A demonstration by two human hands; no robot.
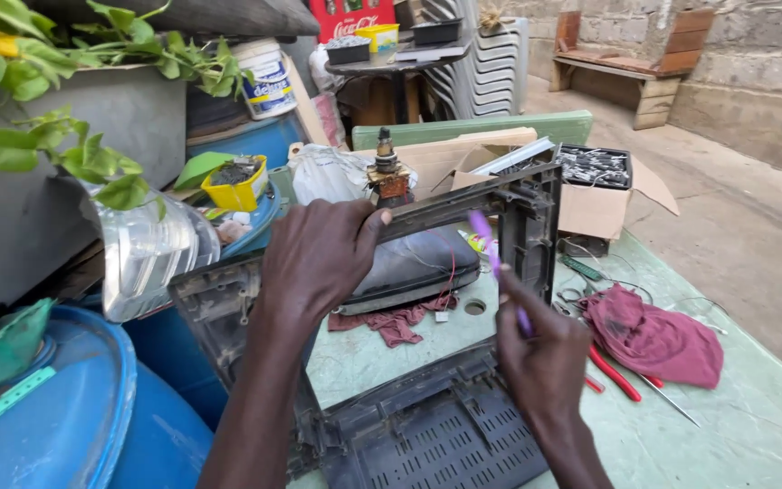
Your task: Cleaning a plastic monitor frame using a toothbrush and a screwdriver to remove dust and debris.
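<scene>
Under both my hands sits the green table (753, 426), with the dark plastic TV casing (445, 426) standing open on it, vented panel down by my wrists, frame bar up at fingertip level. My left hand (319, 258) grips that top frame bar (450, 204), fingers curled over it, thumb pressed against the front edge. My right hand (545, 349) pinches a purple-handled screwdriver (492, 258) between thumb and fingers, shaft pointing up toward the frame's right corner, just beside the upright post (529, 240). Left of my left hand: blue barrel (65, 426), clear plastic jug (147, 254), yellow tub (237, 186), leafy plant (92, 145) above them. Beyond my fingers, through the frame: dark rounded picture-tube part (414, 263) on a maroon rag (395, 324), cardboard box (595, 204) of small parts behind it. Right of my right hand: maroon cloth (658, 340), red-handled pliers (615, 373) touching its near edge, thin metal rod (672, 398) close by.
</scene>
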